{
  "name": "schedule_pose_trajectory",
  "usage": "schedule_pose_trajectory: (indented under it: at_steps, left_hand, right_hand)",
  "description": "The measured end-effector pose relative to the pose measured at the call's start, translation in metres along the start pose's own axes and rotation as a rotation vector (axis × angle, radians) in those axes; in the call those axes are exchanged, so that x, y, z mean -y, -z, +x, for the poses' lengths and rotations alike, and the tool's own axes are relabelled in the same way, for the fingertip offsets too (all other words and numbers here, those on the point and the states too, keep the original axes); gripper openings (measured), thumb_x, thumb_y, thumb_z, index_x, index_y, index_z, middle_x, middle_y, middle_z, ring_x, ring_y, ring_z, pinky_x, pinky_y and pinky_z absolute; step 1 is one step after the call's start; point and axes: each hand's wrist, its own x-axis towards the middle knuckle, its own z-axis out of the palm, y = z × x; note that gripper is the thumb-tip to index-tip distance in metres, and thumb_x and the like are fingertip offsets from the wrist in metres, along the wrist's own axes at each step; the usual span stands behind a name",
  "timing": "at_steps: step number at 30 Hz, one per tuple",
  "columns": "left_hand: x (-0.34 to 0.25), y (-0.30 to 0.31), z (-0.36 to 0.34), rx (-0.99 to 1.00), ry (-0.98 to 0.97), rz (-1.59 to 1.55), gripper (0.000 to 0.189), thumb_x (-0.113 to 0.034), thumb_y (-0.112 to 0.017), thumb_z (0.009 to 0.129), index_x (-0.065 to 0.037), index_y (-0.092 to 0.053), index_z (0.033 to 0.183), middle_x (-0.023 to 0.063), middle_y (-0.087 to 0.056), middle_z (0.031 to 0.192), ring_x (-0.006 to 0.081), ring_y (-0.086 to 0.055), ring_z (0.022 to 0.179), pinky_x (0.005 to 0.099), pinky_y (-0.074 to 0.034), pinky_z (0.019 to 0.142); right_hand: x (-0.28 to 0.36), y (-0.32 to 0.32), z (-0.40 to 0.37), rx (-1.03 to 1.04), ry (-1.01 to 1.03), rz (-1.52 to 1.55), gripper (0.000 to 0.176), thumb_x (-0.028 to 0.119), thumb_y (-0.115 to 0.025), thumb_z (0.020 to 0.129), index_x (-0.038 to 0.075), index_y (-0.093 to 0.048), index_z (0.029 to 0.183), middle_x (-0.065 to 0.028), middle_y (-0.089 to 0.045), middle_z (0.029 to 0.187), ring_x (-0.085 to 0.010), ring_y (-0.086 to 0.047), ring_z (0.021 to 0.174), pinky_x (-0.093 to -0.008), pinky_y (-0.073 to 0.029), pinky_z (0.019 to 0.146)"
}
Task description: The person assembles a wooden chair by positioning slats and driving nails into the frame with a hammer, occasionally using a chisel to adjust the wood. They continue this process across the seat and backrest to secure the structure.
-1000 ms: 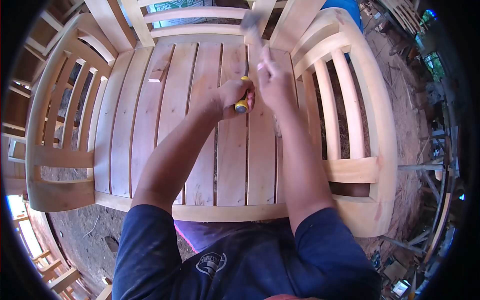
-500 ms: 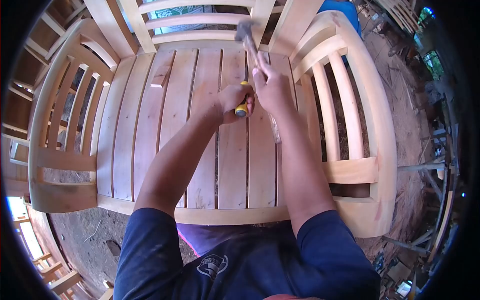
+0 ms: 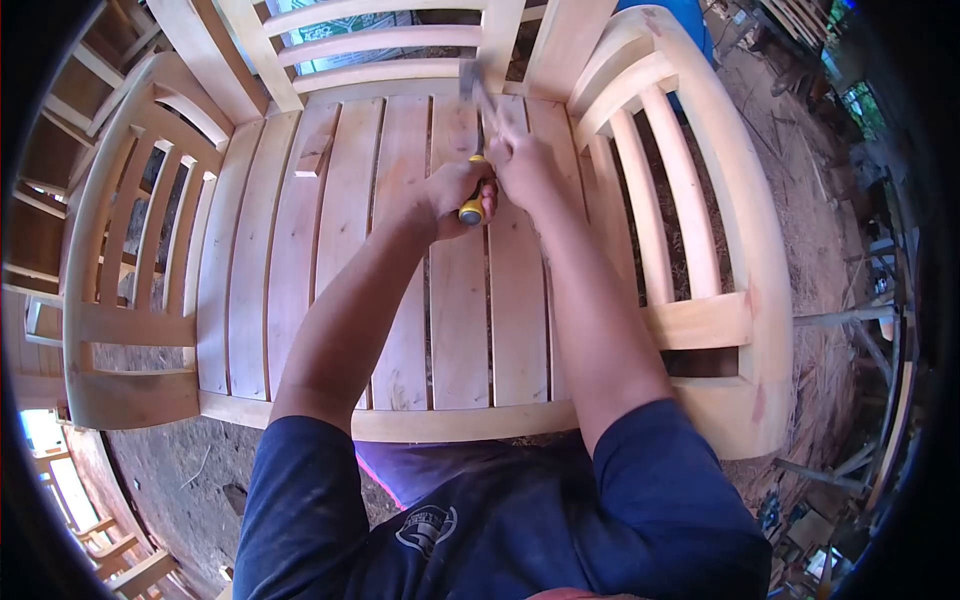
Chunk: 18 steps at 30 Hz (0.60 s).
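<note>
My left hand [image 3: 456, 196] is wrapped round the yellow and black handle of a screwdriver [image 3: 472, 211]. Its butt faces me and its thin shaft points to the rear of the slatted wooden bench seat [image 3: 395, 300]; I cannot make out the tip. Just to the right, my right hand [image 3: 524, 170] is closed on a hammer [image 3: 470, 80], whose grey head is blurred above the back of the seat, beyond the left hand. A small wood block [image 3: 311, 162] lies on the slats further left.
Slatted armrests, one at the left [image 3: 135, 325] and one at the right [image 3: 700, 322], flank the seat. The backrest [image 3: 385, 72] rises at the rear. Behind the right arm is something blue [image 3: 692, 30]. Timber pieces and clutter lie on the ground at the right.
The hammer head has moved left and slightly nearer, with the right hand shifting left. The left hand keeps its grip on the screwdriver. The whole view has shifted slightly.
</note>
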Motion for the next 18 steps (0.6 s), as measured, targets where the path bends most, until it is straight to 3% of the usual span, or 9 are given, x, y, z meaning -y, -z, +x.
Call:
schedule_pose_trajectory:
  at_steps: [1,3,7,10,11,13,16,18]
  left_hand:
    - [0.002,-0.002,-0.002,0.008,0.020,-0.003,0.016,-0.014,-0.052,0.105,-0.009,-0.050,0.089,-0.0011,-0.051,0.072,0.0078,-0.050,0.056,0.0207,-0.046,0.048]
    - [-0.003,-0.001,-0.003,0.017,0.036,-0.020,0.017,-0.013,-0.053,0.104,-0.008,-0.050,0.089,-0.0010,-0.052,0.072,0.0078,-0.051,0.056,0.0203,-0.046,0.048]
    - [-0.002,-0.005,-0.001,-0.003,0.050,-0.116,0.017,-0.012,-0.058,0.101,-0.007,-0.050,0.087,-0.0003,-0.054,0.072,0.0080,-0.053,0.056,0.0198,-0.048,0.047]
    - [0.007,-0.020,-0.001,-0.120,-0.001,-0.140,0.016,-0.012,-0.058,0.101,-0.007,-0.050,0.088,0.0001,-0.054,0.073,0.0086,-0.054,0.057,0.0209,-0.049,0.048]
    - [0.013,-0.025,-0.002,-0.113,-0.047,-0.117,0.014,-0.012,-0.059,0.101,-0.007,-0.051,0.090,0.0002,-0.054,0.073,0.0089,-0.054,0.057,0.0222,-0.050,0.049]
    - [0.020,-0.037,-0.003,-0.139,-0.087,-0.111,0.013,-0.012,-0.059,0.101,-0.006,-0.051,0.093,0.0016,-0.054,0.075,0.0096,-0.054,0.059,0.0232,-0.050,0.050]
    - [0.027,-0.056,-0.013,-0.198,-0.146,-0.097,0.012,-0.016,-0.060,0.103,-0.007,-0.053,0.100,0.0040,-0.055,0.080,0.0104,-0.055,0.061,0.0237,-0.050,0.051]
    - [0.030,-0.071,-0.023,-0.210,-0.175,-0.080,0.014,-0.020,-0.060,0.104,-0.008,-0.054,0.106,0.0053,-0.056,0.084,0.0109,-0.055,0.063,0.0237,-0.049,0.051]
  right_hand:
    - [-0.027,-0.017,0.007,-0.107,0.144,0.000,0.056,0.023,-0.061,0.103,0.013,-0.048,0.157,-0.0235,-0.073,0.090,-0.0260,-0.071,0.069,-0.0391,-0.057,0.069]
    - [-0.012,0.001,-0.004,-0.111,0.051,0.157,0.055,0.021,-0.059,0.102,0.008,-0.050,0.155,-0.0281,-0.072,0.104,-0.0395,-0.071,0.092,-0.0457,-0.057,0.084]
    - [-0.020,0.005,-0.064,-0.209,-0.096,0.415,0.056,0.021,-0.059,0.102,-0.001,-0.049,0.153,-0.0328,-0.071,0.111,-0.0449,-0.071,0.105,-0.0467,-0.057,0.090]
    - [-0.039,0.002,-0.086,-0.281,-0.120,0.401,0.059,0.021,-0.059,0.104,-0.001,-0.043,0.157,-0.0229,-0.067,0.097,-0.0328,-0.067,0.087,-0.0421,-0.054,0.074]
    - [-0.047,-0.002,-0.092,-0.297,-0.122,0.390,0.060,0.020,-0.058,0.105,0.001,-0.041,0.159,-0.0128,-0.063,0.083,-0.0218,-0.062,0.068,-0.0370,-0.052,0.060]
    - [-0.041,0.002,-0.106,-0.290,-0.183,0.370,0.061,0.018,-0.058,0.106,0.003,-0.038,0.162,-0.0034,-0.060,0.070,-0.0109,-0.058,0.050,-0.0317,-0.050,0.047]
    - [-0.023,0.009,-0.136,-0.242,-0.316,0.348,0.062,0.019,-0.059,0.105,0.003,-0.037,0.161,-0.0074,-0.065,0.075,-0.0145,-0.064,0.055,-0.0334,-0.053,0.051]
    - [-0.017,0.010,-0.150,-0.268,-0.300,0.323,0.061,0.018,-0.058,0.105,0.002,-0.038,0.161,-0.0126,-0.069,0.082,-0.0220,-0.070,0.064,-0.0371,-0.056,0.059]
